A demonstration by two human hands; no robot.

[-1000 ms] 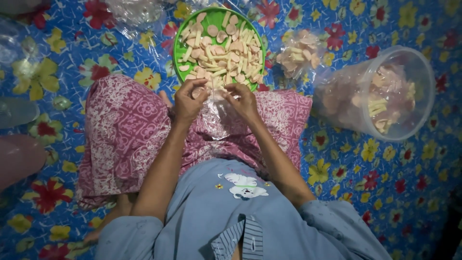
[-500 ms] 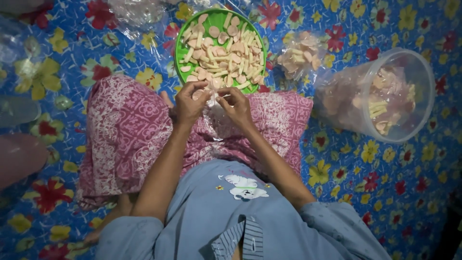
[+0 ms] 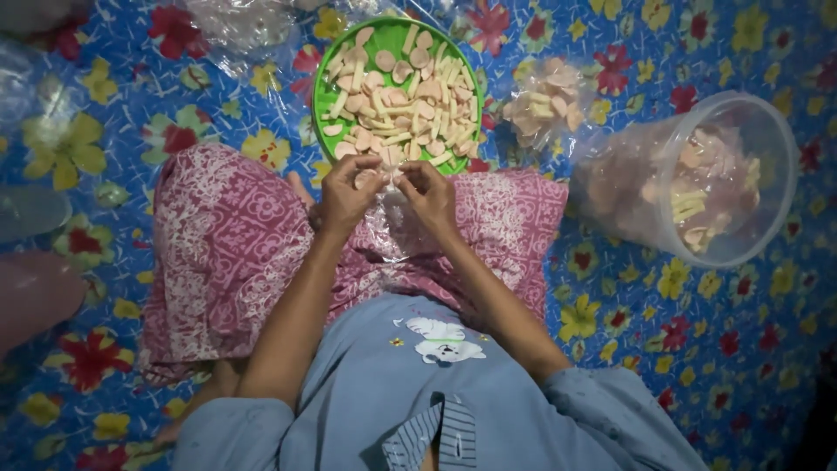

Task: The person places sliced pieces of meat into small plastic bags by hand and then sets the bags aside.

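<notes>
Seated cross-legged on a blue flowered mat point(image 3: 113, 113), pink patterned cloth point(image 3: 218, 253) over the knees, green plate point(image 3: 324, 105) set just beyond them. Both hands raised together at the near rim of that plate. Left hand point(image 3: 347, 196) and right hand point(image 3: 429, 194) pinching the mouth of a small clear bag point(image 3: 384, 234), fingertips closed on the thin plastic from either side, thumbs nearly touching. Bag hanging down from the pinch toward the lap, long axis running from the plate's near rim back to the body, mouth end nearest the plate. Whether anything lies inside the bag: too blurred to tell.

Plate heaped with pale snack pieces point(image 3: 401, 96), round slices and thin sticks mixed, the nearest pieces just beyond the fingertips. Both hands about equally near the heap; left hand perhaps a shade closer to the plate's near-left edge, right hand to its near-right edge.

Right of the plate, a filled and closed clear packet point(image 3: 540, 109) of the same pieces lying on the mat. Farther right, well apart from the plate, a large clear tub point(image 3: 750, 174) tipped on its side, open mouth facing right, more pieces inside. Left of and above the plate, loose clear plastic point(image 3: 235, 26) crumpled on the mat.
</notes>
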